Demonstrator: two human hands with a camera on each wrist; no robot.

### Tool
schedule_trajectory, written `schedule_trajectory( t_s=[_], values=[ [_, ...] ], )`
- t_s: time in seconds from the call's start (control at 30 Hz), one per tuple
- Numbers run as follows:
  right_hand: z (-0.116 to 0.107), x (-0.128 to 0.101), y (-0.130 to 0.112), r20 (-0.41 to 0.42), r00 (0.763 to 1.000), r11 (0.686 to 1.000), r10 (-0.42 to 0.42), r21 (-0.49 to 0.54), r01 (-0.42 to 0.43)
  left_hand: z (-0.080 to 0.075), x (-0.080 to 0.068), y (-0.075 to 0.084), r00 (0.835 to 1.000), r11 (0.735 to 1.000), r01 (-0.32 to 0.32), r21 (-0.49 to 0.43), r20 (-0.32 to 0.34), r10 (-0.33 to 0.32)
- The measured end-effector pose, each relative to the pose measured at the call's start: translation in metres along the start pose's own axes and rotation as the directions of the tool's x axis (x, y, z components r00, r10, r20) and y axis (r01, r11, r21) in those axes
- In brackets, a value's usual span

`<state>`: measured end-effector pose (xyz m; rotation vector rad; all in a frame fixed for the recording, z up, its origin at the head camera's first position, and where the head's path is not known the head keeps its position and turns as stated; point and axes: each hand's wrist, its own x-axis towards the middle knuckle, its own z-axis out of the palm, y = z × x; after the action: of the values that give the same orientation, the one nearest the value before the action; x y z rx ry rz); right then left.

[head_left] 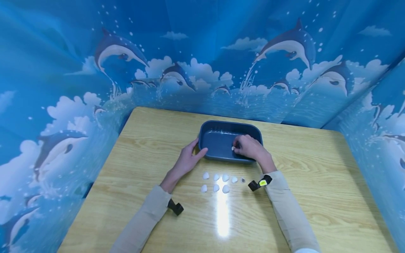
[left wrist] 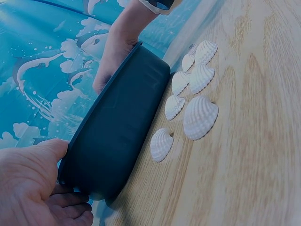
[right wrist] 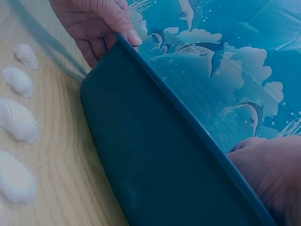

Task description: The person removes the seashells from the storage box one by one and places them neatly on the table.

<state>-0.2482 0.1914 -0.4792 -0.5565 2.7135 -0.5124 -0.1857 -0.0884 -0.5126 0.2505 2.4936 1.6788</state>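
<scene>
A dark blue rectangular tub (head_left: 218, 159) stands on the wooden table. At its left end my left hand (head_left: 186, 159) grips the wall, thumb over the rim and fingers on the outside, as the left wrist view also shows. My right hand (head_left: 251, 146) reaches down inside the tub's right part. Between its thumb and fingertips it pinches a small whitish seashell (head_left: 233, 148). In both wrist views the tub's wall hides those fingertips. Several white ribbed seashells (left wrist: 201, 117) lie in two rows on the table in front of the tub.
At the right end of the far row lies a small dark, greyish piece (head_left: 243, 180). The wooden table (head_left: 316, 182) extends to both sides. A blue curtain (head_left: 202, 52) printed with dolphins hangs behind the table and along its sides.
</scene>
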Motion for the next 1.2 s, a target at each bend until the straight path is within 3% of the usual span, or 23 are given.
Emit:
schedule_trajectory(
  t_s=[0.43, 1.2],
  values=[
    [0.0005, 0.0003, -0.0040, 0.004, 0.998, 0.998, -0.064, 0.005, 0.064, -0.0001, 0.0007, -0.0007, 1.000, 1.000, -0.024, 0.001, 0.001, 0.024],
    [-0.0001, -0.0016, -0.0029, -0.034, 0.998, 0.998, -0.059, -0.004, 0.059, 0.0002, 0.0012, -0.0011, 1.000, 1.000, -0.013, -0.001, -0.012, 0.013]
  ],
)
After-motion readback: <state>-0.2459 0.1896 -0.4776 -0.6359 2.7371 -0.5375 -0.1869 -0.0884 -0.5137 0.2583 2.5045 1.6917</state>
